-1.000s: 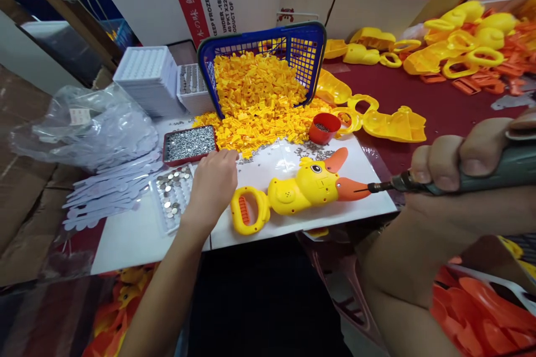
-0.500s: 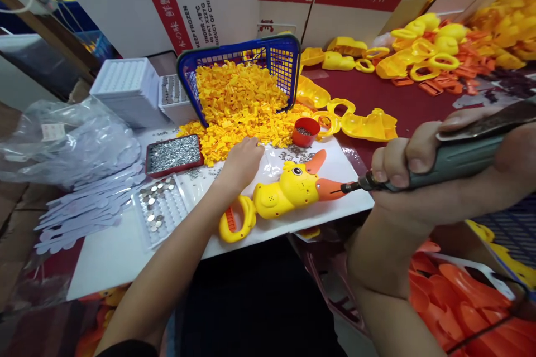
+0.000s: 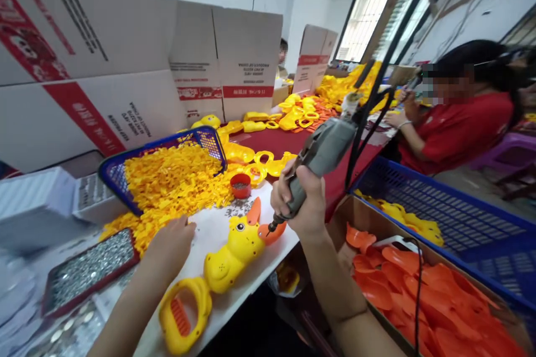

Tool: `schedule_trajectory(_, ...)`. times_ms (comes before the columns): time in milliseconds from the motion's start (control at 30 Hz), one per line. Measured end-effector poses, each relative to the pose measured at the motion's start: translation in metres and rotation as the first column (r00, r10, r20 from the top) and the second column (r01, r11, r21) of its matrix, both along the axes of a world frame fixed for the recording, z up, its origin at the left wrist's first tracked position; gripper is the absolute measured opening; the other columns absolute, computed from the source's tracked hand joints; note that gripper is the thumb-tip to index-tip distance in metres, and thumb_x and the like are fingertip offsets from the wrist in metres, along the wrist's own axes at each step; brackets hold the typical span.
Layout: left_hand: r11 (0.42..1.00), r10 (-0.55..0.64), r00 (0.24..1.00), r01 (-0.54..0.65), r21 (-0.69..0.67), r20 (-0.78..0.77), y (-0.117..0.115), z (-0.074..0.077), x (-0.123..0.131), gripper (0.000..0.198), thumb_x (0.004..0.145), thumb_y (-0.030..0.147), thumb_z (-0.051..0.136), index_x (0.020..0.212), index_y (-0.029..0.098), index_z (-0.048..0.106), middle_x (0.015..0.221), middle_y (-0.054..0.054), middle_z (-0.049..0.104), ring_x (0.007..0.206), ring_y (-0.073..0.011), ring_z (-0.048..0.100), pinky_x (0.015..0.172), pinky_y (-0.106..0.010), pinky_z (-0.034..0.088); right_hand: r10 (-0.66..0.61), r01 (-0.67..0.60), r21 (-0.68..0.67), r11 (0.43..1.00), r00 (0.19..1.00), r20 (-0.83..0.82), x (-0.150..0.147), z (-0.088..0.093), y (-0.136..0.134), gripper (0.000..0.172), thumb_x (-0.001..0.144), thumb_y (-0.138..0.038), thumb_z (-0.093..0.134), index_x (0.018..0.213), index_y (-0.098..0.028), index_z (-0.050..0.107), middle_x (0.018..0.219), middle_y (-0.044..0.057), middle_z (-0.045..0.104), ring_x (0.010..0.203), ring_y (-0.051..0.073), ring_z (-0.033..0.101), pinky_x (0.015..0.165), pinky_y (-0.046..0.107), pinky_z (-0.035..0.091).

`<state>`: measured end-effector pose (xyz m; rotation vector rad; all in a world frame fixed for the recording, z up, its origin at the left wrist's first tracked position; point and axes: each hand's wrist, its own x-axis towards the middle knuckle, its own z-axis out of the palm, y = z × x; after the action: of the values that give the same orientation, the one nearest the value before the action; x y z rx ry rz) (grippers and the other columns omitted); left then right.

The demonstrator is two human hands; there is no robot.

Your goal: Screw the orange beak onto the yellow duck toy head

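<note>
My right hand [image 3: 307, 198] is wrapped round a grey electric screwdriver [image 3: 324, 145], whose bit points down at the orange beak. A yellow duck toy [image 3: 234, 256] with an orange beak [image 3: 272, 233] and a ring handle [image 3: 186, 312] lies on the white board [image 3: 255, 279]. My left hand [image 3: 171, 245], fingers closed, rests beside a heap of small yellow plastic parts [image 3: 176, 173]; what it pinches, if anything, is hidden. Past the duck's head stands a red cup [image 3: 240, 185] of small screws, with loose screws [image 3: 238, 209] scattered near it.
A blue basket [image 3: 109, 175] lies tipped behind the yellow parts. At left is a tray of small metal pieces [image 3: 90, 268]. To the right stand a box of orange parts [image 3: 412, 284] and a blue crate [image 3: 473, 234]. Beyond them sits a person in red [image 3: 469, 122].
The view has swung right and up, bringing a co-worker and the room into sight. The screwdriver is now more upright, its bit still at the beak. My left hand stays by the yellow parts.
</note>
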<state>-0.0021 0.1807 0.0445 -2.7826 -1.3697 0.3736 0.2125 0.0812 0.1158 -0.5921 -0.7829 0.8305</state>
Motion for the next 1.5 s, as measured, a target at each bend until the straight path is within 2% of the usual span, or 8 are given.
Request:
schedule_trajectory(200,0.996,0.049,0.996,-0.054,-0.074,-0.072,-0.007,0.002,-0.004,0.046,0.094,0.002,0.030,0.113,0.016,0.069,0.115,-0.017,0.070,0.106,-0.0260,0.070,0.084,-0.036,0.051,0.042,-0.042,0.002,0.999,0.999,-0.023,-0.004,0.000,-0.002,0.037,0.075,-0.050,0.077,0.076,-0.019,0.057,0.045,-0.009,0.045,0.029,0.006,0.037,0.032,0.019,0.034)
schedule_trajectory(467,0.998,0.042,0.995,-0.045,-0.040,-0.089,-0.016,0.010,-0.012,0.050,0.092,-0.001,0.029,0.103,0.016,0.074,0.120,-0.017,0.072,0.117,-0.0331,0.067,0.090,-0.048,0.050,0.055,-0.055,-0.005,0.998,0.998,-0.024,-0.004,-0.001,0.000,0.038,0.075,-0.051,0.078,0.075,-0.019,0.057,0.045,-0.009,0.046,0.029,0.005,0.039,0.032,0.018,0.035)
schedule_trajectory(700,0.999,0.005,0.996,-0.008,-0.032,-0.089,-0.016,0.013,-0.018,0.047,0.094,0.004,0.030,0.103,0.014,0.075,0.114,-0.018,0.075,0.113,-0.0351,0.069,0.090,-0.051,0.048,0.078,-0.078,0.004,0.997,0.996,-0.038,-0.003,-0.001,-0.003,0.040,0.074,-0.050,0.079,0.071,-0.018,0.056,0.045,-0.009,0.047,0.029,0.005,0.040,0.033,0.018,0.035)
schedule_trajectory(833,0.999,0.023,0.997,-0.026,-0.046,-0.079,-0.014,0.016,-0.020,0.045,0.098,0.011,0.028,0.104,0.015,0.073,0.109,-0.016,0.077,0.111,-0.0344,0.070,0.091,-0.050,0.047,0.078,-0.078,-0.004,0.997,0.996,-0.045,-0.002,0.001,-0.003,0.040,0.072,-0.052,0.079,0.073,-0.018,0.057,0.045,-0.009,0.046,0.029,0.006,0.039,0.032,0.019,0.034)
schedule_trajectory(967,0.995,0.051,0.992,-0.061,-0.084,-0.113,-0.012,0.015,-0.021,0.045,0.097,0.011,0.030,0.106,0.018,0.073,0.120,-0.014,0.074,0.120,-0.0323,0.066,0.090,-0.045,0.047,0.061,-0.061,0.006,0.998,0.997,-0.049,-0.001,0.002,-0.004,0.039,0.073,-0.052,0.079,0.075,-0.019,0.057,0.045,-0.010,0.046,0.029,0.006,0.038,0.032,0.019,0.034)
schedule_trajectory(1167,0.996,0.006,1.000,-0.008,-0.088,-0.023,-0.009,0.005,-0.021,0.043,0.090,0.004,0.034,0.079,0.018,0.074,0.101,-0.012,0.077,0.099,-0.0264,0.072,0.086,-0.035,0.048,0.077,-0.077,0.005,0.997,0.996,-0.053,-0.003,0.002,-0.006,0.040,0.073,-0.052,0.079,0.075,-0.019,0.058,0.044,-0.009,0.046,0.029,0.006,0.038,0.032,0.019,0.035)
schedule_trajectory(1367,0.998,0.054,0.998,-0.054,-0.019,-0.035,-0.014,0.006,-0.022,0.044,0.092,0.007,0.030,0.098,0.014,0.073,0.108,-0.016,0.076,0.107,-0.0290,0.071,0.094,-0.039,0.050,0.054,-0.051,0.044,0.998,0.995,-0.078,-0.001,0.002,-0.006,0.036,0.076,-0.050,0.077,0.076,-0.019,0.059,0.045,-0.009,0.046,0.029,0.005,0.038,0.032,0.018,0.035)
schedule_trajectory(1500,0.988,0.152,0.965,-0.142,-0.061,0.214,-0.011,0.005,-0.040,0.036,0.093,0.025,0.034,0.087,0.019,0.069,0.097,-0.015,0.077,0.097,-0.0304,0.073,0.089,-0.041,0.053,0.071,-0.067,0.047,0.997,0.994,-0.083,0.002,0.002,-0.003,0.035,0.076,-0.049,0.077,0.076,-0.019,0.059,0.045,-0.009,0.046,0.029,0.005,0.038,0.032,0.018,0.035)
